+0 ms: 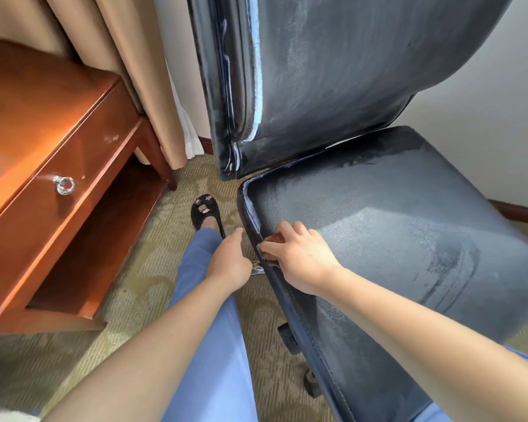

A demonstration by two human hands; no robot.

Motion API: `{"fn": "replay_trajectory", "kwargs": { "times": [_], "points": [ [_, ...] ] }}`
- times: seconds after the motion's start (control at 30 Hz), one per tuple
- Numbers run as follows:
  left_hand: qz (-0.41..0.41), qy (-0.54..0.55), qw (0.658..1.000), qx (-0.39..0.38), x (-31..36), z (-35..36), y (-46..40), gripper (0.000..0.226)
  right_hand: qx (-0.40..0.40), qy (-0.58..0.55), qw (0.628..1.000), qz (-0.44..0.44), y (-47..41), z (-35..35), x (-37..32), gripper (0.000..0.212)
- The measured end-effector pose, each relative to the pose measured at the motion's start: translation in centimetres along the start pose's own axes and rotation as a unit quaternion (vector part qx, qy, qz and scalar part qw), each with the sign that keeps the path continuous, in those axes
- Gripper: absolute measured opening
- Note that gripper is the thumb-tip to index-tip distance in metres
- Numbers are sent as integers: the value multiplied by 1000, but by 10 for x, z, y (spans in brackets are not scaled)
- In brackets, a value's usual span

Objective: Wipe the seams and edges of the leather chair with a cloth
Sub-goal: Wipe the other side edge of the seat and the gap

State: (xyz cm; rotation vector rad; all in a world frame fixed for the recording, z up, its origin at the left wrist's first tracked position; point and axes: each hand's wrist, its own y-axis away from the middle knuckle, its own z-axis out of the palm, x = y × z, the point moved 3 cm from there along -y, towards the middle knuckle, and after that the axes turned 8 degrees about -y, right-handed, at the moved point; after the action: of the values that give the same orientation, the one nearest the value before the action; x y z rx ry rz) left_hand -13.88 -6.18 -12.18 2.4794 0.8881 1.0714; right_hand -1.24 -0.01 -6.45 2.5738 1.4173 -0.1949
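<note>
Wiping seat side seam: right hand pinched brown cloth; left hand gripped seat edge. Next, judged: slide along seam.

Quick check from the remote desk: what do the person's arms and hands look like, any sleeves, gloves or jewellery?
Both forearms are bare with no sleeves in view. The left hand and right hand wear no gloves; no rings, watch or bracelet show. Light blue trousers cover the legs.
</note>
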Motion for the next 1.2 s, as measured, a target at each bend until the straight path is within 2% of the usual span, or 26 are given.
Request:
{"fn": "replay_trajectory", "kwargs": {
  "times": [0.1, 0.3, 0.43, 0.77, 0.93, 1.03, 1.2],
  "points": [
    [-10, 15, 1000, 1, -1, -1, -6, 75, -11, 0, 1000, -8, -2, 0, 3, 42],
    [-13, 31, 999, -1, 1, -5, -11, 76, 18, -7, 999, 41, -30, -5, 2, 36],
    [-25, 33, 999, -11, -7, -6, -15, 78, 37, -11, 999, 14, -9, 3, -1, 45],
    [-34, 36, 998, -27, -4, 0, -13, 78, -2, 12, 998, 61, -53, -7, -1, 44],
    [-29, 50, 998, -39, -6, -4, -12, 78, 3, -23, 1000, 3, -19, -2, 3, 40],
    [-28, 38, 998, -37, -4, -3, -14, 76, -20, -6, 999, -26, -4, 4, 5, 38],
    [-20, 42, 998, -33, 4, 3, -10, 74, -17, -7, 1000, 20, -37, -5, 4, 40]
  ]
}}
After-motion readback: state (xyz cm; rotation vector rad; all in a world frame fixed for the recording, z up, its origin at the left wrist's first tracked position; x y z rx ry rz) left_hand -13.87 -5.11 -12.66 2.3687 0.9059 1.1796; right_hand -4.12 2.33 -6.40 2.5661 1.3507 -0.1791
